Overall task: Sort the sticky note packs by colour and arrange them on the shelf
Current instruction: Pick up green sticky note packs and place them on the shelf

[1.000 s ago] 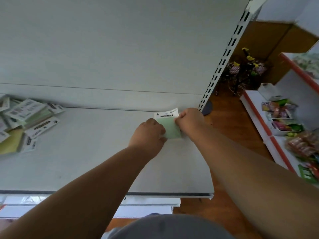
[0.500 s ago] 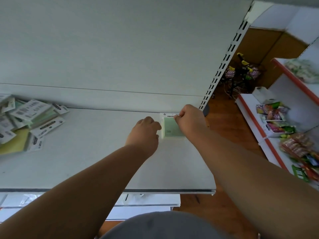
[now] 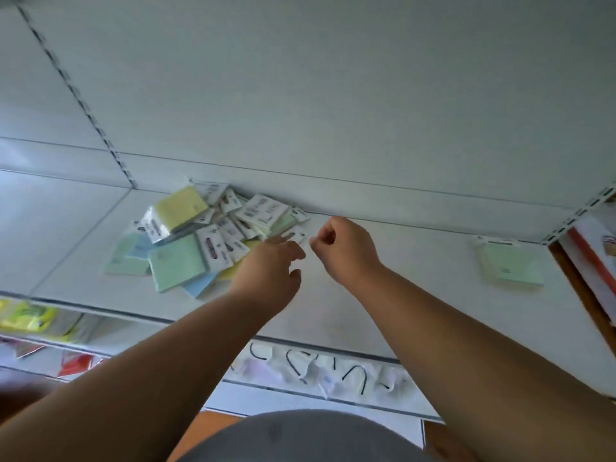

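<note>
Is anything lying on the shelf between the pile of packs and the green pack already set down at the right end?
Nothing visible: only bare shelf lies between the pile and the green pack; both hands hover beside the pile.

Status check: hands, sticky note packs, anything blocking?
Left hand open, reaching at mixed pile of packs. Right hand curled, empty. One green pack set apart at shelf's right end. Nothing blocking.

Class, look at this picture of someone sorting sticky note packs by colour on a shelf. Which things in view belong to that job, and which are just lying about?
Part of the job:
pile of mixed packs
single green pack, set apart on the right
shelf
left hand, reaching for the pile
right hand, curled, holding nothing

Just lying about:
yellow packets on the lower shelf
red items beneath them
</note>
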Motion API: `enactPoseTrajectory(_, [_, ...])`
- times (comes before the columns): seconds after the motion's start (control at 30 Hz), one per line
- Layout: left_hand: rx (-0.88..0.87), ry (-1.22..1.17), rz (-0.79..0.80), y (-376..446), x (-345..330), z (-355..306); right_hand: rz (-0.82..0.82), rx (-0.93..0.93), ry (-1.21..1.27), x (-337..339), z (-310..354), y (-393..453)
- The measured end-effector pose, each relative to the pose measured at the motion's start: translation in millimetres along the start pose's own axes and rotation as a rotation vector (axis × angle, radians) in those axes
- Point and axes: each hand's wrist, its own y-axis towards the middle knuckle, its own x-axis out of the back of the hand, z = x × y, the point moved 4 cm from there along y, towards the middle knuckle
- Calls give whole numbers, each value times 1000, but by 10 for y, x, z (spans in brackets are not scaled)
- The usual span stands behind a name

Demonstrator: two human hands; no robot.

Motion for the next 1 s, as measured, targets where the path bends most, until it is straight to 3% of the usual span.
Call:
enactPoseTrajectory(0.13, [82, -13, -13, -188, 336, 682, 97, 17, 27, -584, 540, -57])
enactPoseTrajectory(0.3, [268, 102, -233, -311, 606, 1399, 195, 21, 2, -1000, 966, -62])
enactPoseTrajectory(0.57, [372, 50, -156, -266, 685, 1736, 116, -287, 63, -1257, 1157, -73])
enactPoseTrajectory(0.73, [383, -322, -190, -319, 790, 1577, 85, -340, 187, -1304, 1099, -176])
enactPoseTrajectory(0.87, [374, -711, -276, -266, 745, 1333, 32, -386, 549, -1081, 966, -249])
enactPoseTrajectory(1.0, [274, -892, -114, -87, 404, 951, -69, -375, 652, -491, 636, -248])
